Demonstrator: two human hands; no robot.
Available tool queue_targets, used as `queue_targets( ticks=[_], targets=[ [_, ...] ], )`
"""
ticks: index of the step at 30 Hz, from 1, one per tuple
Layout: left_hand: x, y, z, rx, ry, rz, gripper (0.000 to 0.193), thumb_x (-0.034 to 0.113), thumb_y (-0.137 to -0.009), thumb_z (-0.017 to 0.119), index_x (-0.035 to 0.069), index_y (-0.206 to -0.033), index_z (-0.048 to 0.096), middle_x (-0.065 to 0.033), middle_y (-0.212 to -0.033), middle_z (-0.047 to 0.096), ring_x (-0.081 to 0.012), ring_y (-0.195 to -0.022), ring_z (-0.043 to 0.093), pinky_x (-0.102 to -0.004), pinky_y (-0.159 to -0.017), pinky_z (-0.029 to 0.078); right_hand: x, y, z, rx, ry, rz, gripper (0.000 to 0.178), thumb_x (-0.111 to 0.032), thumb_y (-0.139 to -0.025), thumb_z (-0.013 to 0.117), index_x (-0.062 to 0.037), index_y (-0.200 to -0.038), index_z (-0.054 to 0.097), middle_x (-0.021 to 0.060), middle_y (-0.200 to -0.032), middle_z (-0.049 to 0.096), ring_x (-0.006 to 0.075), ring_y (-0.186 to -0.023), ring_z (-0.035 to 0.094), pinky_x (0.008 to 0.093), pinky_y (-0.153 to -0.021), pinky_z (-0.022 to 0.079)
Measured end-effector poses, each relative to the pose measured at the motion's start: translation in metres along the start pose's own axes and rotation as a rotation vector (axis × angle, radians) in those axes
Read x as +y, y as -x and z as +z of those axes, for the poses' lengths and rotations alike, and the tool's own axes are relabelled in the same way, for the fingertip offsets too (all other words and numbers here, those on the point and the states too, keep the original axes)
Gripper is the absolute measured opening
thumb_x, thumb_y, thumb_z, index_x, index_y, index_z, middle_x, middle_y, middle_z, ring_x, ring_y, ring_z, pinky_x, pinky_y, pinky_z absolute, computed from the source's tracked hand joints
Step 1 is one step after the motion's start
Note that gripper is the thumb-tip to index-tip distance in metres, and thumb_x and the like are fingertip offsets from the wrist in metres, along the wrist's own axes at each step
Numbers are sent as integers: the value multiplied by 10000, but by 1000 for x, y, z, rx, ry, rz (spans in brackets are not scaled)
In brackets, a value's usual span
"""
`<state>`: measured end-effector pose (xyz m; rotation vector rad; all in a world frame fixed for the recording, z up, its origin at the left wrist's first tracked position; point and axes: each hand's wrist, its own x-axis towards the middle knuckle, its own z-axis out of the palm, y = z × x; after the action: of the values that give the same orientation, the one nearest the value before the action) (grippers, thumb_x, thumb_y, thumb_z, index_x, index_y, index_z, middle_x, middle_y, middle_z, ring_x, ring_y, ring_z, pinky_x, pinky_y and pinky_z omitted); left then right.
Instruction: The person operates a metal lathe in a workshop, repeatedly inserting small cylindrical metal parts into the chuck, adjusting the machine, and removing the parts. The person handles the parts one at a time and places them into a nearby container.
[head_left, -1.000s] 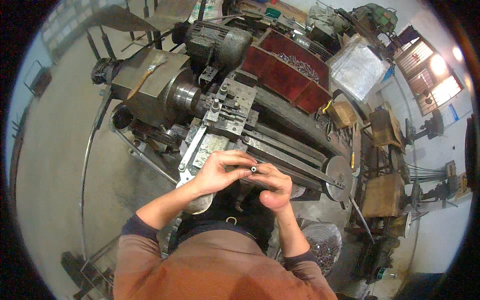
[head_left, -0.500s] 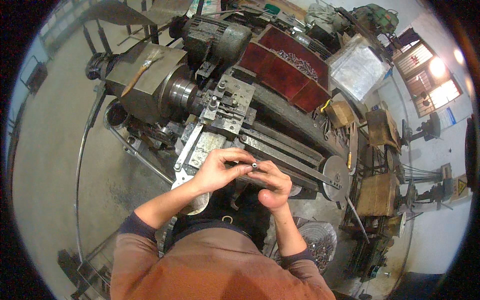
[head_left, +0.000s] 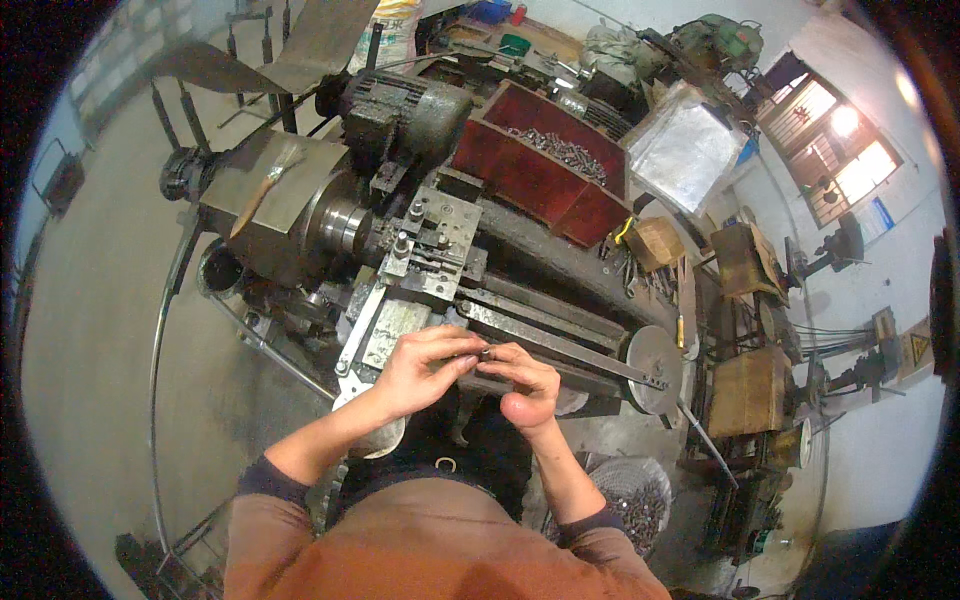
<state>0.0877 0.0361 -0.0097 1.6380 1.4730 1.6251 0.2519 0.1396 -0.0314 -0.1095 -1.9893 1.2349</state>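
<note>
Head view: small metal part (head_left: 486, 354) sits just below frame centre, pinched between fingertips of left hand (head_left: 420, 372) at its 9 o'clock and right hand (head_left: 527, 385) at 4. Machine's tool block (head_left: 440, 235) is at 11, brush (head_left: 264, 196) at 10, disc (head_left: 650, 368) at 3.

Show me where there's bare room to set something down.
Bare patches: the headstock cover, either side of the brush, and the floor left of the bent rail. Crowded: the carriage, studded with bolts, and the red tray, holding small metal parts.
</note>
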Motion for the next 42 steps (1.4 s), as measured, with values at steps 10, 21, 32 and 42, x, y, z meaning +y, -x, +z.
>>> queue_targets(
  ticks=[10, 21, 32, 42],
  targets=[
    [-5, 39, -66, 106, -174, -183, 180, 45, -750, 643, -13, -920, 641, -139, -917, 646, -238, -862, 629, -306, -767, 483, 27, -65, -91, -15, 540, 18, 341, -138, -567, 585, -72, -886, 687, 134, -922, 646, 276, -886, 615, 344, -802, 484],
    [-38, 60, -112, 201, -489, -327, 265, 80, -761, 622, -36, -999, 616, -155, -943, 638, -226, -867, 617, -305, -782, 460, 41, -117, -128, 155, 746, 64, 577, -117, -583, 620, -135, -1159, 584, 213, -1292, 455, 292, -1081, 545, 340, -836, 477],
    [-126, 88, -135, -82, -611, -565, 323, 94, -846, 554, -70, -1123, 547, -202, -1062, 613, -260, -996, 593, -346, -883, 437, -45, 269, -250, 672, 905, 887, 364, -203, -612, 611, -26, -925, 668, 186, -1033, 628, 262, -957, 613, 316, -805, 469],
    [-158, 105, -167, 26, -625, -559, 339, 9, -742, 539, -67, -1069, 586, -189, -1053, 622, -264, -994, 593, -354, -897, 432, -21, 404, -215, 231, 1062, 1288, 304, -182, -585, 648, -55, -861, 662, 174, -877, 642, 330, -838, 615, 389, -774, 484]
  ],
)
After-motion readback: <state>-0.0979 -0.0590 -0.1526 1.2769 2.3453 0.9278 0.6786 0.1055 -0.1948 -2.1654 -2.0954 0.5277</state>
